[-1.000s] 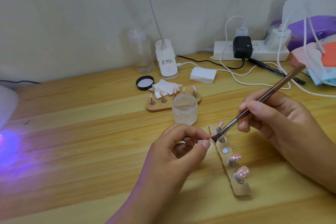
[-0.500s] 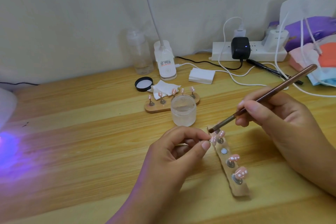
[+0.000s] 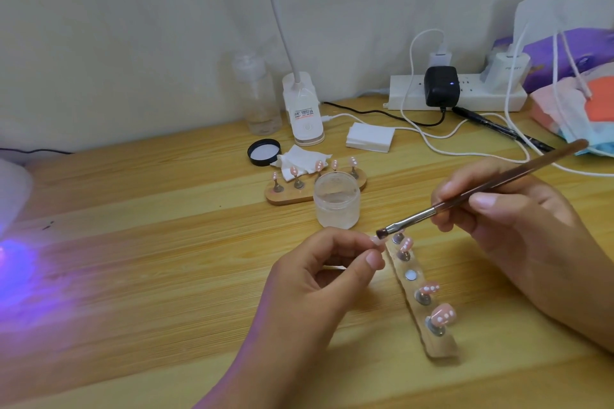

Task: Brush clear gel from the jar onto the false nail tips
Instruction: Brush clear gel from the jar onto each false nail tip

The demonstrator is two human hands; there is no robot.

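Left hand (image 3: 319, 276): thumb and forefinger pinch one pink false nail tip (image 3: 376, 240) by its edges, just left of the near wooden holder strip (image 3: 443, 347). The other fingers are curled under.

Right hand (image 3: 505, 219): pen grip on the gel brush (image 3: 465, 191). The bristles are at the pinched tip; actual contact is too small to confirm.

Gel jar (image 3: 336, 201): open and upright on the table (image 3: 166, 242), just behind both hands and in front of the far holder (image 3: 285, 197). Its black lid (image 3: 264, 152) lies farther back, beside a crumpled wipe (image 3: 299, 161).

The near strip carries at least three dotted tips on stands, plus one bare magnet (image 3: 411, 275) (probably the seat of the tip in hand).

Risks, as I judge them:
- The pinch is narrow. Firm brush pressure could rock the tip or pop it out onto the table, gel side down.
- The fingertips sit at the tip's sides. A heavy load of gel would run to the edges and onto skin, leaving a ragged margin.
- The right hand hangs above the near strip. Dropping the wrist could knock a stand or smear a mounted tip.
- The jar is lidless and close to the left knuckles. A careless reach could tip it.
- A violet glow spills across the table from what looks like a curing lamp (image 3: 11, 189) at far left. Stray light may thicken gel in the open jar.
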